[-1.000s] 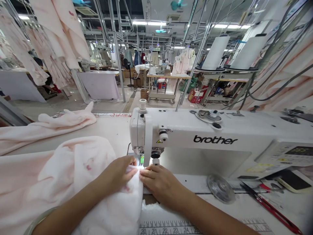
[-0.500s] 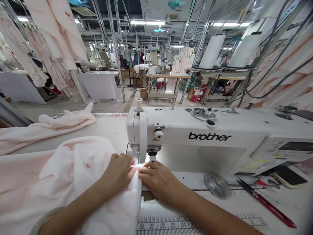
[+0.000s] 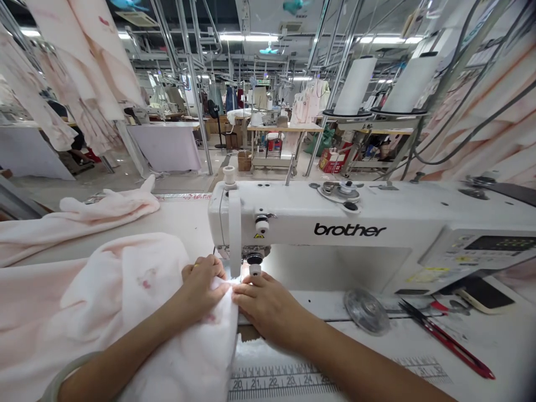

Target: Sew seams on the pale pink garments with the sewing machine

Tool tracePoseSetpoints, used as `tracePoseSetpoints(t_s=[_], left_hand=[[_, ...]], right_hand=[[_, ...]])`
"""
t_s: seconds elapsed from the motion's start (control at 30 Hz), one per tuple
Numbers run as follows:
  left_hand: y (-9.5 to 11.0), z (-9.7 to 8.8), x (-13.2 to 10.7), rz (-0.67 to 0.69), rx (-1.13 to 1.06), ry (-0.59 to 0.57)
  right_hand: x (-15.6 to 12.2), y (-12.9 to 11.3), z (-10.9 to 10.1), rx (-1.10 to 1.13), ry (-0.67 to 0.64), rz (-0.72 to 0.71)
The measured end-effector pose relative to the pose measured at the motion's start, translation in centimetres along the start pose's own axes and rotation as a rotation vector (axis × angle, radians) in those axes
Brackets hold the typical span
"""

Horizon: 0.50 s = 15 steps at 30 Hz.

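Note:
A white sewing machine (image 3: 293, 215) stands across the table, with its lamp lighting the needle area. Pale pink plush fabric (image 3: 167, 329) with small printed motifs spreads from under the machine head over the left side. My left hand (image 3: 205, 285) pinches the fabric's edge between thumb and bent fingers, just left of the presser foot. Close to the needle on the right, my right hand (image 3: 270, 307) has its fingertips on the same edge; its thumb is hidden. The needle and foot are mostly covered by the machine head and fingers.
Red-handled tweezers (image 3: 450, 340), a clear round bobbin-like disc (image 3: 366, 312) and a phone (image 3: 486, 293) lie at right. A printed ruler scale (image 3: 288, 379) marks the table's front. Thread cones (image 3: 355, 86) stand behind. More pink fabric (image 3: 113, 204) lies back left.
The view has shifted slightly, moving the machine leftward in the picture. My left fingers have lifted and regripped a little, and more fabric shows between my hands. My right hand stays by the needle.

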<state>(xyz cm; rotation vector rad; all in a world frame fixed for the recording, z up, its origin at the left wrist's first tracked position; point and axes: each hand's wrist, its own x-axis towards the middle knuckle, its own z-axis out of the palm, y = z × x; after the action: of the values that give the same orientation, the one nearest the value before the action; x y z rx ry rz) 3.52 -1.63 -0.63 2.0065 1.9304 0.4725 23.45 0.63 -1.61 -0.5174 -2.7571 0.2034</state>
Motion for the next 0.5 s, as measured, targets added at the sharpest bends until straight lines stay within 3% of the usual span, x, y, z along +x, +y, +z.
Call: tracePoseSetpoints(t_s=[0.33,0.5], left_hand=[[0.4,0.4,2.5,-0.006,-0.026,0.023],[0.3,0.4,3.5,-0.005,0.003,0.050]], right_hand=[[0.1,0.3,-0.7,-0.017,0.066,0.077],[0.3,0.6,-0.9,0.000,0.022,0.131]])
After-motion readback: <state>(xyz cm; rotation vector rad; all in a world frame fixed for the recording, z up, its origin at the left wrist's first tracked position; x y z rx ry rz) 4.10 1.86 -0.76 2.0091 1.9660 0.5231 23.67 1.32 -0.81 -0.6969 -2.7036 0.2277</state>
